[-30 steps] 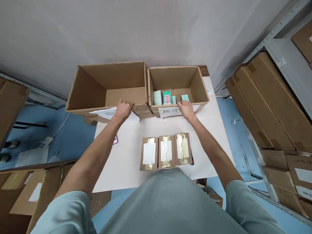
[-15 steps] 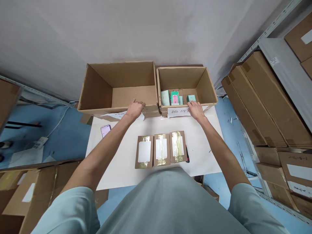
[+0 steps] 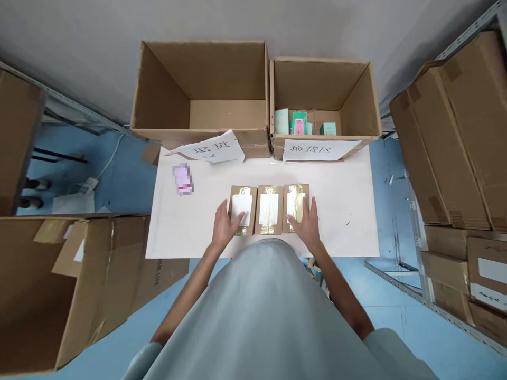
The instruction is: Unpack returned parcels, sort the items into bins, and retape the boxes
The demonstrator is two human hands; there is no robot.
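Three small brown cardboard parcels lie side by side on the white table (image 3: pixel 348 200), each with a white label and shiny tape. At the outer edge of the left parcel (image 3: pixel 248 230) is my left hand (image 3: pixel 225 226), fingers apart, its thumb reaching over the label. My right hand (image 3: pixel 307 225) rests on the right parcel (image 3: pixel 291 194) with spread fingers and covers its lower right part. Between them the middle parcel (image 3: pixel 269 210) is untouched. Neither hand is closed around a parcel.
Behind the parcels stand a large open carton (image 3: pixel 170 138) and a smaller one (image 3: pixel 374 113) containing several small green and white boxes (image 3: pixel 299 122); both bear handwritten paper signs. A phone (image 3: pixel 182 178) lies at left. Cartons (image 3: pixel 447 148) fill the right shelving; another open carton (image 3: pixel 103 285) stands lower left.
Both hands have left the front edges of the two open cartons and come back toward my body, down to the outer parcels. The view has tilted downward.
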